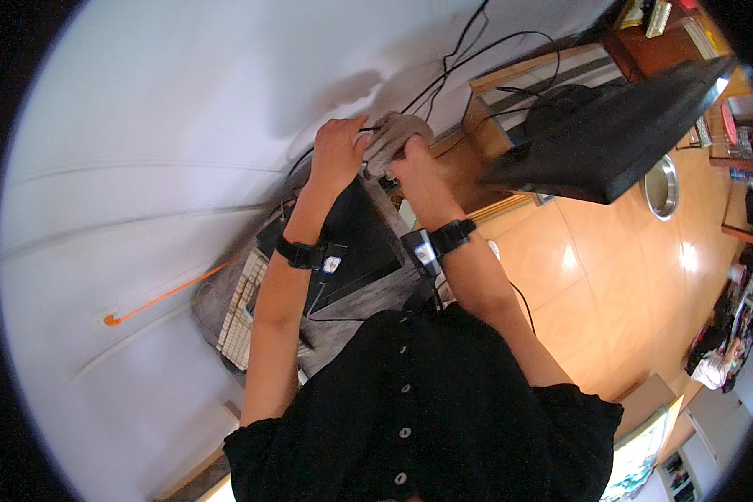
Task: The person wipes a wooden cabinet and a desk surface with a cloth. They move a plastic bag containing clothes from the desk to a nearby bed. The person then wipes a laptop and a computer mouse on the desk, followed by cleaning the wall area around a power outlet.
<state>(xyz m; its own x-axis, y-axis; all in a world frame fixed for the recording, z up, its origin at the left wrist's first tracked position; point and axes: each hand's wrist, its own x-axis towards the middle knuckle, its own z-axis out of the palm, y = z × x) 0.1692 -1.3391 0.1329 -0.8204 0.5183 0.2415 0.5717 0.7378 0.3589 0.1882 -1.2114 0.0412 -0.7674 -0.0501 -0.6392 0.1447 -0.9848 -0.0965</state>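
Observation:
Near the wall, my right hand [412,164] grips a crumpled grey-brown cloth [392,135] with thumb and fingers. My left hand [340,150] is at the cloth's left side, its fingers bent around a thin black cable [367,129] that runs to the cloth. What the cloth covers is hidden. Below the hands lies a flat black panel [357,238], partly behind my forearms, on a grey surface [351,301]. A light-coloured keyboard [241,314] is beside my left forearm. Both wrists wear black bands with small devices.
A large black monitor-like object [608,132] juts in at the right, above an open wooden drawer or box [470,169]. Black cables [442,75] hang along the wall. A metal basin [662,188] stands on the tiled floor. A person [712,367] is far off at the right.

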